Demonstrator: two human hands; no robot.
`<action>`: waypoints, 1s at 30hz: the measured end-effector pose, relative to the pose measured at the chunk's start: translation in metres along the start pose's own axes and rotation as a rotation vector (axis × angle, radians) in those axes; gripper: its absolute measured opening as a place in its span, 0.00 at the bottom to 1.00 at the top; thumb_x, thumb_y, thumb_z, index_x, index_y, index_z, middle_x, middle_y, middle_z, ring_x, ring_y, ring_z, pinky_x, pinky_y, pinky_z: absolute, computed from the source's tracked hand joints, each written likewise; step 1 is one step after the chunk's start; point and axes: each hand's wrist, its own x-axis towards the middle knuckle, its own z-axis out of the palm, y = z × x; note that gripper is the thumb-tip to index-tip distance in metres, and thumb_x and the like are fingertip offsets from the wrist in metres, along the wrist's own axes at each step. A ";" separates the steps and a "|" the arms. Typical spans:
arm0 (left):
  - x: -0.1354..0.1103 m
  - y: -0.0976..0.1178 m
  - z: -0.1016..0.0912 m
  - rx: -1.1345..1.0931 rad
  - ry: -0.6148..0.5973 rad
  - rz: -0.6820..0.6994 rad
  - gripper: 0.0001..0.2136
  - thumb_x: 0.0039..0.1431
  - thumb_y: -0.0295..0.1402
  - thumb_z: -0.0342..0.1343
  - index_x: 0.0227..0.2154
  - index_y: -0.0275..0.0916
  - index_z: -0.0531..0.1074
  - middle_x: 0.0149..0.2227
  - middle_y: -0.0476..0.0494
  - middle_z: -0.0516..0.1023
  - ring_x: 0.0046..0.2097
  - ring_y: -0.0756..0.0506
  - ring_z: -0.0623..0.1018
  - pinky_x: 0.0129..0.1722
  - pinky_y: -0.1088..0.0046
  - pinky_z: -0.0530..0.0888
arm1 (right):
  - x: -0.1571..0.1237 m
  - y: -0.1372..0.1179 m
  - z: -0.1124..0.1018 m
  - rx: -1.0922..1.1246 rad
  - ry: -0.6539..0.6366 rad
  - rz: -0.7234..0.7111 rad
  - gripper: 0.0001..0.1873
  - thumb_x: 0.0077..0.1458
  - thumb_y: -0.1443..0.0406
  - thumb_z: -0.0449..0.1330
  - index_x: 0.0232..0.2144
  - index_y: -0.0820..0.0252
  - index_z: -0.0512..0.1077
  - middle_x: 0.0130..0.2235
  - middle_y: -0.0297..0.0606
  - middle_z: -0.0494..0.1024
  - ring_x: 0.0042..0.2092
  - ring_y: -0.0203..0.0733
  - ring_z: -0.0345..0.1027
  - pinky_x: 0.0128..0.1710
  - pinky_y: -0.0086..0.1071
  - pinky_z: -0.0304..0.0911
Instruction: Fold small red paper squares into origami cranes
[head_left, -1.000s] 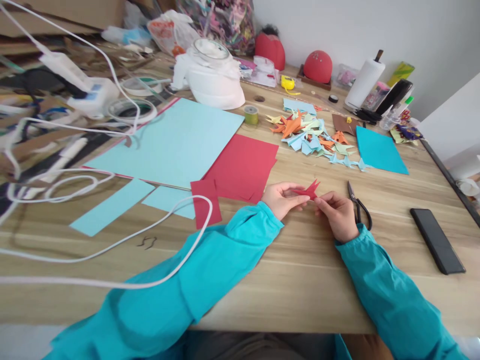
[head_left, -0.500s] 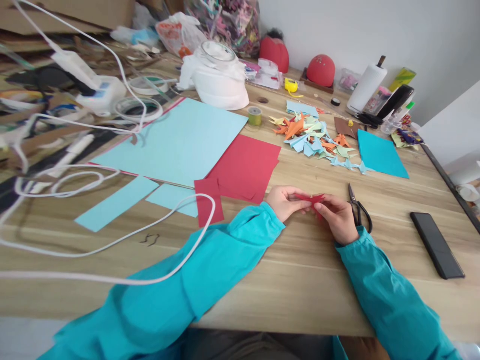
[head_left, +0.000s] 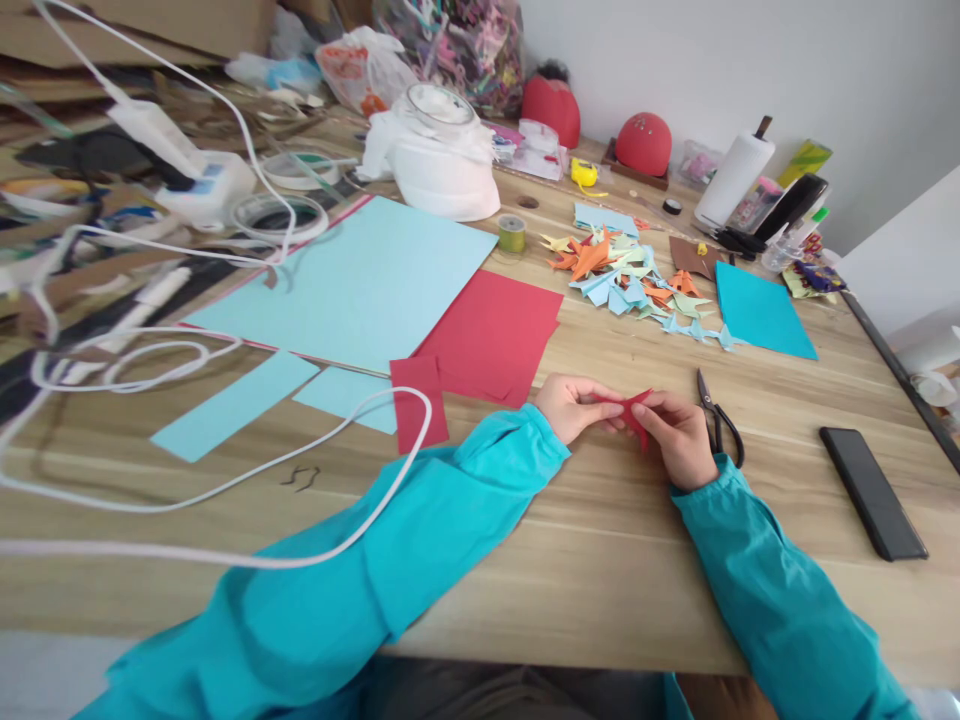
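Note:
A small piece of folded red paper (head_left: 636, 410) is held between both hands above the table, its pointed ends sticking out. My left hand (head_left: 574, 405) pinches its left side between thumb and fingers. From the right, my right hand (head_left: 679, 435) grips the other side, thumb on top; the fingers partly hide the folds. Black-handled scissors (head_left: 717, 420) lie just beyond my right hand. Red paper sheets (head_left: 491, 330) and a small red strip (head_left: 417, 404) rest to the left of my left hand.
Folded paper cranes (head_left: 622, 270) in orange, blue and green are heaped farther back. A teal sheet (head_left: 765, 310) and a phone (head_left: 874, 492) lie at right. Large light-blue sheets (head_left: 367, 280) spread at left, and a white cable (head_left: 360, 400) loops over the left forearm.
The red folded paper has turned slightly in the fingers, and more of its lower point shows beside the right thumb. Both hands stay in nearly the same place.

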 end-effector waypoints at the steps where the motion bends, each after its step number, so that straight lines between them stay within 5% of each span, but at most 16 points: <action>1: 0.000 0.000 0.000 -0.001 -0.003 -0.002 0.16 0.29 0.36 0.69 0.23 0.31 0.76 0.20 0.43 0.78 0.23 0.46 0.77 0.27 0.70 0.76 | 0.000 0.000 0.000 -0.002 0.010 0.003 0.09 0.48 0.59 0.62 0.25 0.59 0.72 0.25 0.35 0.74 0.26 0.36 0.65 0.21 0.28 0.59; 10: 0.000 0.000 0.000 -0.020 -0.044 -0.056 0.16 0.30 0.36 0.68 0.24 0.31 0.76 0.20 0.42 0.78 0.23 0.45 0.78 0.27 0.68 0.77 | 0.001 0.004 -0.001 -0.004 0.057 0.015 0.12 0.47 0.57 0.62 0.23 0.60 0.70 0.23 0.34 0.72 0.23 0.34 0.63 0.21 0.28 0.61; 17: 0.000 0.002 -0.001 0.003 -0.067 -0.068 0.15 0.32 0.34 0.68 0.25 0.30 0.76 0.19 0.43 0.77 0.21 0.46 0.77 0.23 0.70 0.75 | 0.002 0.006 -0.003 0.003 0.079 -0.021 0.09 0.44 0.59 0.65 0.30 0.55 0.74 0.29 0.34 0.77 0.30 0.37 0.69 0.30 0.32 0.67; 30: -0.001 -0.003 0.003 0.073 0.037 0.003 0.12 0.30 0.29 0.68 0.22 0.31 0.75 0.19 0.45 0.77 0.22 0.48 0.77 0.26 0.70 0.77 | 0.004 0.006 -0.002 -0.004 0.087 -0.099 0.03 0.44 0.63 0.65 0.26 0.55 0.76 0.30 0.35 0.77 0.33 0.38 0.70 0.33 0.32 0.66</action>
